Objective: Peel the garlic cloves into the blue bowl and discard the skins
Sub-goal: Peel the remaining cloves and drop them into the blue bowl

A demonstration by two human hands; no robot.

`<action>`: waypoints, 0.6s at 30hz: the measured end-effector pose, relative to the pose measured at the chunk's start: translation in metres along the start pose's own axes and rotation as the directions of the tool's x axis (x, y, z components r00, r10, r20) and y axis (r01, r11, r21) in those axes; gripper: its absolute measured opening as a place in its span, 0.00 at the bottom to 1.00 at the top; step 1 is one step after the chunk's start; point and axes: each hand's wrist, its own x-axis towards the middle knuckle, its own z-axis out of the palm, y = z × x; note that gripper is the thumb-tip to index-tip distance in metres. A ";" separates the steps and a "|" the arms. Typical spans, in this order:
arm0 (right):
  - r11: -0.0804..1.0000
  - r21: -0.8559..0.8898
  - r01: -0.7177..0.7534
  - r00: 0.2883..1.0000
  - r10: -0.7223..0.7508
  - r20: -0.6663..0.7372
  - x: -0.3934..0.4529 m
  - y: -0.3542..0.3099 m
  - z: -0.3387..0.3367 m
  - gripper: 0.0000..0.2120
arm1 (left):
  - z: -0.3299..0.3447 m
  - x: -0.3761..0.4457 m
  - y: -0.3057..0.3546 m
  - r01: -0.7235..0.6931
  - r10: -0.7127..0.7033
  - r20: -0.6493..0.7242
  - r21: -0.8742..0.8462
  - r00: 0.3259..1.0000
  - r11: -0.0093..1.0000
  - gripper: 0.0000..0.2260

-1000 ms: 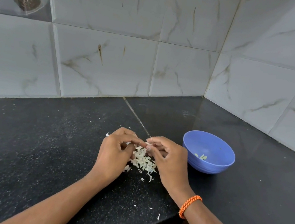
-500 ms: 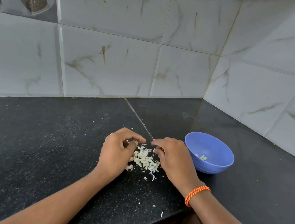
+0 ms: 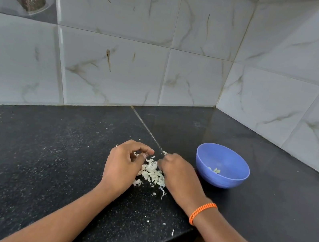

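Note:
The blue bowl (image 3: pixel 228 181) stands on the black counter at the right, with a few peeled garlic cloves (image 3: pixel 214 170) inside. A heap of white garlic skins (image 3: pixel 153 173) lies between my hands. My left hand (image 3: pixel 124 163) is left of the heap, fingers curled, forefinger and thumb pinched near a small pale garlic clove that is mostly hidden. My right hand (image 3: pixel 179 175), blurred, is knuckles up at the heap's right edge, just left of the bowl. Its fingertips are hidden. An orange band (image 3: pixel 202 211) circles that wrist.
The black speckled counter (image 3: pixel 41 164) runs into a corner of white marbled wall tiles (image 3: pixel 111 64). Its front edge steps back in front of my right arm. Stray skin flecks (image 3: pixel 172 232) lie near that edge.
My hands, joined over the heap a second ago, have come apart. The right hand has dropped toward the heap's right side. The view has tilted up a little.

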 end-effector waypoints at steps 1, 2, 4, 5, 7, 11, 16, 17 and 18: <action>1.000 0.016 -0.014 1.000 0.015 -0.018 0.005 0.001 -0.004 0.11 | 0.000 0.001 0.000 -0.006 0.006 -0.001 -0.006 1.000 1.000 0.14; 0.999 0.031 -0.024 0.997 0.027 -0.074 0.014 0.004 -0.013 0.11 | 0.001 0.001 -0.001 -0.009 0.009 0.000 -0.015 1.000 1.000 0.13; 0.993 0.112 -0.030 0.964 0.058 -0.259 0.027 0.008 -0.031 0.10 | 0.000 0.001 -0.001 -0.006 0.006 0.015 -0.036 1.000 0.999 0.12; 0.982 0.185 -0.034 0.933 0.097 -0.346 0.028 0.007 -0.035 0.09 | 0.000 0.001 -0.001 -0.008 0.009 0.023 -0.036 1.000 0.999 0.13; 0.967 0.246 -0.068 0.907 0.162 -0.389 0.020 0.000 -0.025 0.09 | 0.001 0.000 -0.002 -0.013 0.013 0.024 -0.002 1.000 1.000 0.14; 0.927 0.345 -0.150 0.972 0.203 -0.121 0.004 -0.001 0.006 0.11 | 0.000 0.002 -0.005 -0.045 0.045 -0.004 0.084 0.999 0.995 0.13; 0.713 0.699 -0.063 0.894 0.351 -0.277 0.000 0.002 -0.019 0.04 | 0.001 -0.001 -0.002 -0.145 0.139 0.056 0.121 0.989 0.982 0.07; 0.713 0.699 -0.055 0.900 0.338 -0.274 -0.003 0.000 -0.018 0.04 | 0.002 -0.001 -0.001 -0.164 0.157 0.061 0.129 0.986 0.978 0.06; 0.724 0.687 -0.052 0.906 0.323 -0.273 -0.008 0.000 -0.014 0.03 | 0.003 -0.002 -0.001 -0.176 0.169 0.063 0.134 0.984 0.975 0.06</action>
